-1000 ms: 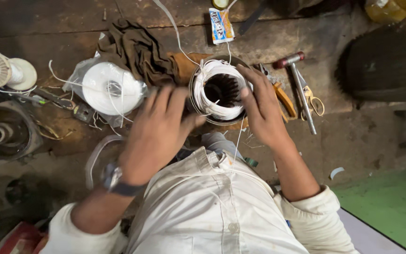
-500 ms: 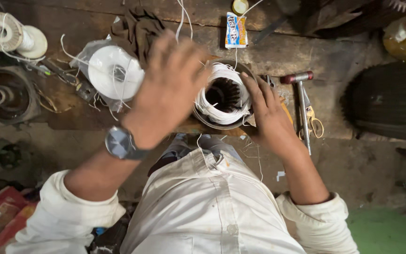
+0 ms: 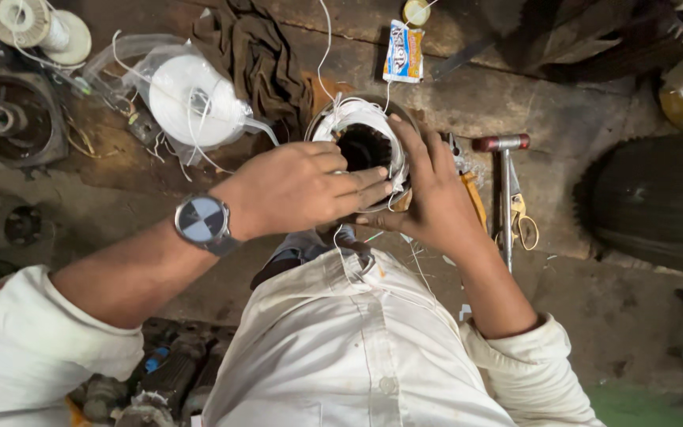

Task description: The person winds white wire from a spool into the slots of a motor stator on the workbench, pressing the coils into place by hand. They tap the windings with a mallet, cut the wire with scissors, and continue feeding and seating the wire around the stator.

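A round motor stator [image 3: 361,134] with white cord wrapped around its windings stands on the bench edge in front of me. My left hand [image 3: 298,188] lies across its near rim, fingers together and pointing right, a wristwatch on the wrist. My right hand [image 3: 428,194] cups the stator's right side, fingers curled over the rim. A white cord [image 3: 326,47] runs up from the stator toward the back. Whether the left fingers pinch the cord is hidden.
A spool of white cord in a plastic bag [image 3: 195,99] sits left of the stator, beside a brown rag [image 3: 258,59]. A hammer [image 3: 503,182] and scissors [image 3: 522,217] lie to the right. A large finned motor body [image 3: 658,198] stands far right. A small packet [image 3: 403,51] lies behind.
My left hand has come down from above the stator and now lies low across its near rim. The view has shifted closer; my right hand stays on the stator's right side.
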